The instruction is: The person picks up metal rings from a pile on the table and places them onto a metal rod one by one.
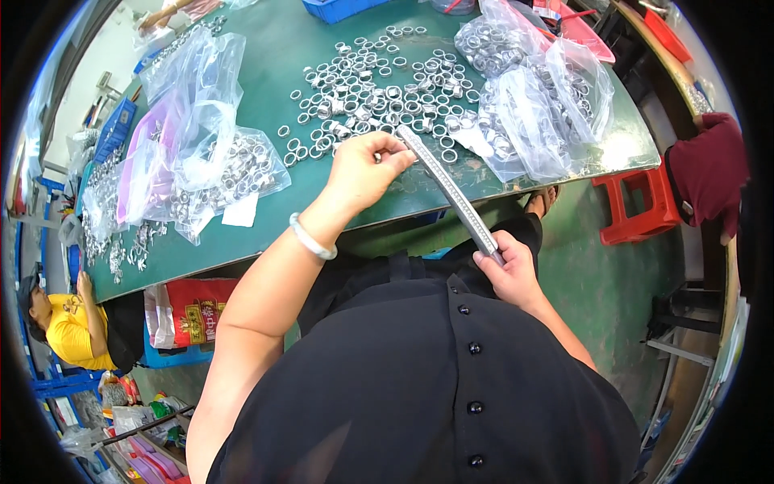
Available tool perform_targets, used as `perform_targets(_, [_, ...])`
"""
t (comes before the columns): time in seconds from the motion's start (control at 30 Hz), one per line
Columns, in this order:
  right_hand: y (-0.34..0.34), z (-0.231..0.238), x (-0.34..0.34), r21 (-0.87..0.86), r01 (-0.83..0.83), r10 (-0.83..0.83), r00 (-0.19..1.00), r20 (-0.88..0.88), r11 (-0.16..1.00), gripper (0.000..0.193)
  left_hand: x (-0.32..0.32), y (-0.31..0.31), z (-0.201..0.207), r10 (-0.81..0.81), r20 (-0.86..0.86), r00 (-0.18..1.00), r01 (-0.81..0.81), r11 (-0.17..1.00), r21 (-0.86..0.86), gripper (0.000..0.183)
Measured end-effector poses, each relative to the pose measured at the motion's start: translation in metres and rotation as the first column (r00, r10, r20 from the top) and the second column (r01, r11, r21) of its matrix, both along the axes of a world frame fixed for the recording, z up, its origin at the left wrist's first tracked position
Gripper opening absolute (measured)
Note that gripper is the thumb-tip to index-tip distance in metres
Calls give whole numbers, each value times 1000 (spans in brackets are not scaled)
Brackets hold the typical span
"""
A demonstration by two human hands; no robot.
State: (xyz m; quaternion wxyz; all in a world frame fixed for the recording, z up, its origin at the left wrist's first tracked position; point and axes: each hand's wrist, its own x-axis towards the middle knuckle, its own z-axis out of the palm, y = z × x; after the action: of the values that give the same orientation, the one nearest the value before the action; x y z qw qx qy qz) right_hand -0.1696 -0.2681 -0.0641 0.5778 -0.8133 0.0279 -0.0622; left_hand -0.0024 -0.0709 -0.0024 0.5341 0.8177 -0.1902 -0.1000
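In my right hand [511,264] is the near end of a long grey ring mandrel [451,191] with a row of marks along it. It slants away to the upper left, its far end over the table edge. My left hand [367,168] is closed in a pinch beside that far end. A small metal piece, apparently a ring [378,158], shows between its fingers, mostly hidden by them. Just beyond both hands, many loose silver rings [387,93] lie spread on the green table [270,89].
Clear plastic bags of rings [556,113] lie at the right, and another bag [242,161] with rings at the left by a purple tray [145,161]. A red stool [637,206] stands right of the table. A person in yellow [76,331] is at the far left.
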Motion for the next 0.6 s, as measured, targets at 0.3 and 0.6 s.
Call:
perform_targets(0.3, [-10, -10, -4, 179, 125, -120, 992, -39, 976, 12, -1, -25, 2, -215, 344, 914, 121, 954, 275, 19])
perform_targets(0.6, [-12, -10, -2, 218, 141, -135, 990, -40, 966, 12, -2, -31, 2, -388, 410, 826, 110, 823, 558, 27])
